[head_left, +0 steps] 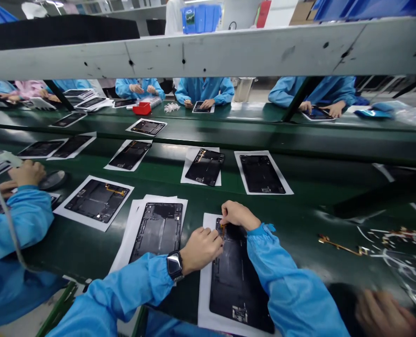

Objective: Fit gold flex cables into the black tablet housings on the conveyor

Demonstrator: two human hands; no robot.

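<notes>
My right hand (240, 215) pinches the upper part of a small orange flex cable (222, 229) over the top left corner of a black tablet housing (238, 276). My left hand (201, 249), with a watch on its wrist, is closed at the cable's lower end, fingertips by the housing's left edge. What sits between those fingertips is hidden. Under the housing lies a white sheet (205, 299). To the left, a second black housing (160, 229) rests on stacked white sheets (125, 238).
Flex cables (344, 245) and a tangle of white strips (404, 262) lie at right, near a co-worker's blurred hand (386, 311). Several housings on sheets, such as one housing (262, 173), line the green bench (309, 201). A grey shelf beam (208, 54) crosses above; another co-worker's hand (27, 173) works at left.
</notes>
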